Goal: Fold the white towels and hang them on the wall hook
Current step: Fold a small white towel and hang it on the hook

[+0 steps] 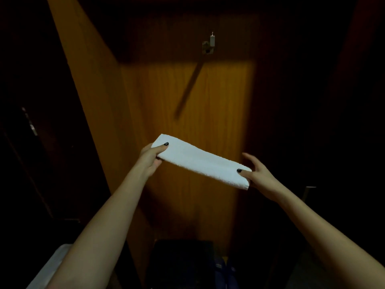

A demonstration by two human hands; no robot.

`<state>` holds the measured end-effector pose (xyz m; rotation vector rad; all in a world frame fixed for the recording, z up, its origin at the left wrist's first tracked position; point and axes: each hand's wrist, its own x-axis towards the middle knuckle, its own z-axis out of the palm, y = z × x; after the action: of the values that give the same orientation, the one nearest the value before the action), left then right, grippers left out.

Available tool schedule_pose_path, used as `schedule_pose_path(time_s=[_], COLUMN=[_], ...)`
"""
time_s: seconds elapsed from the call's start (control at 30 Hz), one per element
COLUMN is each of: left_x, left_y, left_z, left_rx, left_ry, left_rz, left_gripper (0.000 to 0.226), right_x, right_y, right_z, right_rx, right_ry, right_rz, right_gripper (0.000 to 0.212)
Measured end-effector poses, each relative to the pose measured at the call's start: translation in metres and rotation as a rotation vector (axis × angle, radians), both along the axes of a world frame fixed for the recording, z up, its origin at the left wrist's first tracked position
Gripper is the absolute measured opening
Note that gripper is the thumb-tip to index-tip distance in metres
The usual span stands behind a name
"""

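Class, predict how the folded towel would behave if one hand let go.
Likely floppy: the towel is soft folded cloth, held up at both ends by the left hand and right hand. Probably light, as thumb pinches suffice.

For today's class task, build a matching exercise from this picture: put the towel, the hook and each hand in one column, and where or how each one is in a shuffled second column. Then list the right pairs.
Column A
1. white towel
2. wall hook
3. left hand
4. right hand

Column B
a. pinches the towel's end that sits lower in the picture
b. fixed high on the wooden panel, nothing hanging on it
c. folded into a long strip, held in the air
d. pinches the towel's end that sits higher in the picture

Pairs: 1-c, 2-b, 3-d, 4-a
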<state>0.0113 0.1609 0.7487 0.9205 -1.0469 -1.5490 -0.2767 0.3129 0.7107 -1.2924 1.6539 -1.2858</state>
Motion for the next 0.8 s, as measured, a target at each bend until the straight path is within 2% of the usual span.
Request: schedule_pose_path(time_s=[0.13,0.27,0.37,0.47,0.57,0.7,0.8], left_x=[-0.009,-0.010,-0.015,-0.017,-0.019,-0.022,-0.022], left_y=[-0.003,0.000,0.003,-0.002,-0.009,-0.024,-0.036], left_z=[0.008,0.028,0.049,0.075,0.104,0.159,0.202], left_rx=[-0.064,-0.193,-0.277,-0.307,-0.374,-0.519,-0.603], left_ry=[-0.026,-0.055,-0.096,-0.170,-0.268,-0.255,-0.176], left_rz=[0.024,-0.066,-0.122,-0.179,-0.179,-0.118,-0.097], left_gripper=[0.048,0.062,0.056,0.048,0.042,0.039,0.036], right_x=[-0.014,-0.030,-0.037,-0.047,-0.051,-0.053,-0.052], right_y=[-0.003,-0.009,-0.012,-0.022,-0.034,-0.043,-0.049], right_z=[0.019,0.043,0.069,0.090,0.119,0.168,0.212], right_rx=[-0.203,-0.130,-0.112,-0.226,-0.412,-0.534,-0.525], right_ry=[-0.074,-0.022,0.027,0.167,0.128,0.107,0.172], right_rz=[-0.015,0.024,0.111,0.049,-0.074,-0.128,-0.038], right_gripper=[0.041,0.032,0.019,0.016,0.021,0.023,0.022])
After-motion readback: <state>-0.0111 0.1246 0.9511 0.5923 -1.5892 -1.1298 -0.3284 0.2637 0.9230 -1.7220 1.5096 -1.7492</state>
